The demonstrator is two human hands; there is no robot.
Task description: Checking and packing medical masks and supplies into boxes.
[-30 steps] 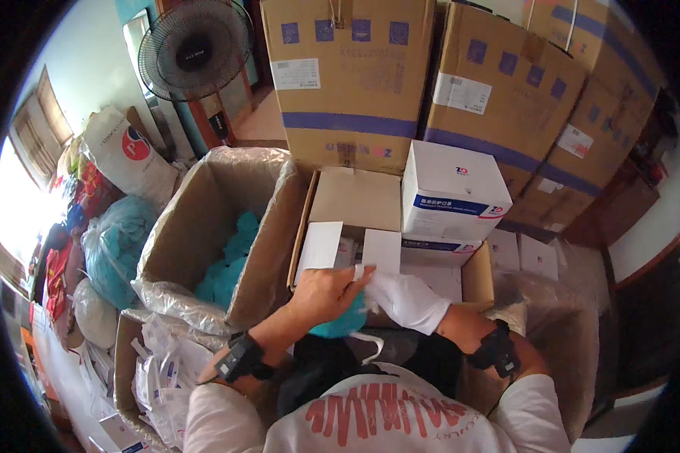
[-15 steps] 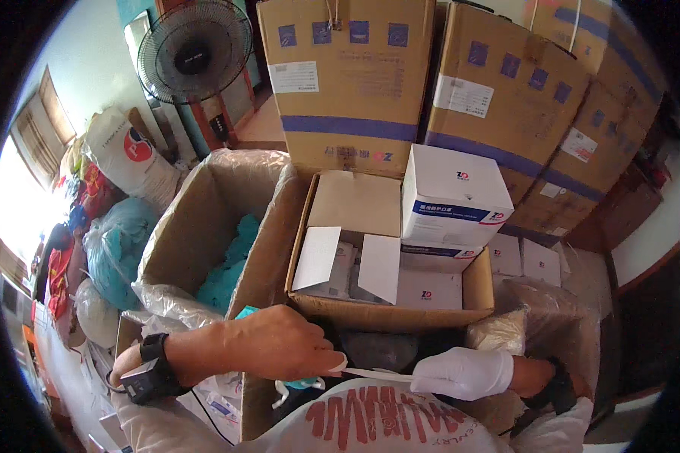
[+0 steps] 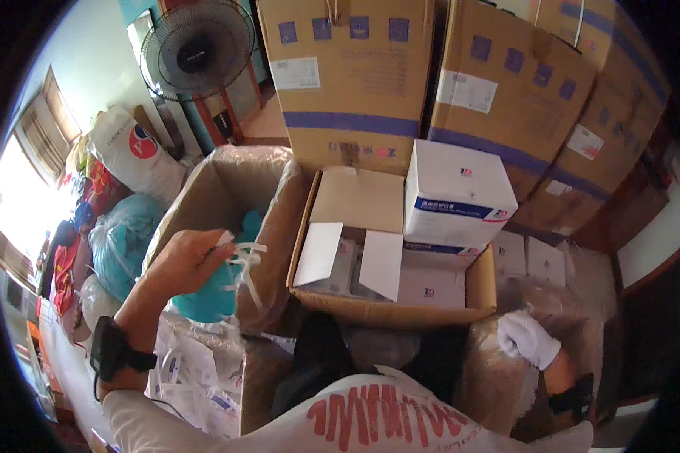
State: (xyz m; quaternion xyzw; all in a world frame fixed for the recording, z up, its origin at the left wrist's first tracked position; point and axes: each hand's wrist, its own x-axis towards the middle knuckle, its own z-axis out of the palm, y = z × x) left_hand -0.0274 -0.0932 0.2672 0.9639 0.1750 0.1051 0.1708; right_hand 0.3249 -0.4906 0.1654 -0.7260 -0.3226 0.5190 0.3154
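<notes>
My bare left hand [image 3: 189,260] is closed on a teal face mask [image 3: 208,297] with white straps [image 3: 248,264], held up at the near edge of a plastic-lined cardboard box [image 3: 268,215]. More teal pieces [image 3: 251,224] lie inside that box. My right hand [image 3: 527,339], in a white glove, is over clear plastic wrapping [image 3: 491,377] at the right. Its fingers are curled; whether anything is in them is hidden.
An open carton [image 3: 385,308] with white boxes stands ahead, a larger white box [image 3: 461,196] on top. Tall cartons [image 3: 347,83] rise behind. A fan [image 3: 196,53] stands at the back left, bags [image 3: 125,238] lie at the left, and white packets [image 3: 193,374] sit below my left arm.
Both hands were together at my chest with a white strap stretched between them. Now my left hand has gone left and up with the mask; my right hand has moved right, off the strap.
</notes>
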